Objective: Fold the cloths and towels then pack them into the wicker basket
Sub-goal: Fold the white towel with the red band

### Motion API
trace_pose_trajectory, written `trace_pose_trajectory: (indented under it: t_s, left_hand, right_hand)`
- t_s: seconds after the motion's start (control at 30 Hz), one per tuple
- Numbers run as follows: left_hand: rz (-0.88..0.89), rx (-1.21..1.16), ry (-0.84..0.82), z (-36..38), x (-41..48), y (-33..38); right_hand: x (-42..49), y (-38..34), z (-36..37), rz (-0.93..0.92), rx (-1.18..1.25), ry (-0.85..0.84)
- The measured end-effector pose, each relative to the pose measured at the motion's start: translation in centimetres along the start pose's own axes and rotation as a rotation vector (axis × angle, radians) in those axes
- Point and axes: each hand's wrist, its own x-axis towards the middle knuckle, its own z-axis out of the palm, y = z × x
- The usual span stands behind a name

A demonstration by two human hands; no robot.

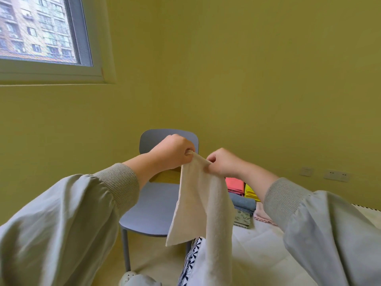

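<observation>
Yellow-green room, pretty plain: a window (37,29) is seen top left and a blue-grey chair (152,209) is parked by the wall. A white quilted surface (257,250) is spread at lower right, with folded cloths (243,203) stacked along its far edge. The cream towel (206,205) is held up in the air above the surface's left edge, hanging loose. Its top edge is pinched by the left hand (171,152) and right hand (223,163), fingers curled onto the fabric, hands kept close together.
</observation>
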Motion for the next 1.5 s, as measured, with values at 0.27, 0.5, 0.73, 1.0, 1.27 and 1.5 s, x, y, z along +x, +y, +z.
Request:
trace_pose_trajectory:
  t_s: [0.27,0.5,0.73,1.0,1.27,1.5]
  left_hand:
    - [-0.117,-0.045,0.160,1.7,-0.3,-1.6]
    - [-0.371,-0.091,0.291,2.4,-0.6,-3.6]
    - [-0.666,-0.397,0.366,2.9,-0.6,-5.6]
    - [-0.857,-0.749,0.472,3.4,-1.5,-6.8]
    - [-0.892,-0.884,0.301,2.7,-0.7,-4.9]
    - [-0.807,-0.754,0.161,5.1,0.4,-3.3]
  right_hand:
    - [0.5,5.0,0.1,0.253,-0.225,0.019]
    - [0.3,7.4,-1.7,0.281,-0.379,0.069]
    - [0.1,9.0,-3.1,0.409,-0.664,0.276]
    - [0.0,10.4,-3.1,0.362,0.360,0.620]
    - [-1.5,9.9,-5.1,0.433,0.297,0.858]
    - [-2.3,12.9,-5.9,0.607,0.130,0.891]
